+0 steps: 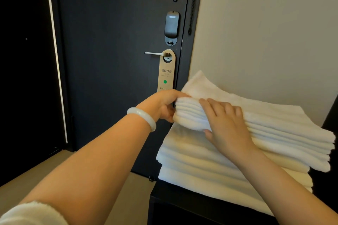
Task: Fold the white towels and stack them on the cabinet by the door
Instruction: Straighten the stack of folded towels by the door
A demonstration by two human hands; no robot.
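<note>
Aligning seems the step in hand: the left hand (161, 105) grips the end of the folded white towel (274, 124), and the right hand (228, 126) pinches its front edge. It lies on the towel stack (192, 157) on the black cabinet (182, 203). Next, probably square the edges and let go.

Towels (265, 133) stacked on cabinet (182, 204), right of door (113, 60).

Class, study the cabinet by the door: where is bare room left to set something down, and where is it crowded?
Only a narrow dark strip of cabinet top shows, between the towel stack and the cabinet's near edge. The stack's door-side end is crowded: left hand and right hand both grip it.
</note>
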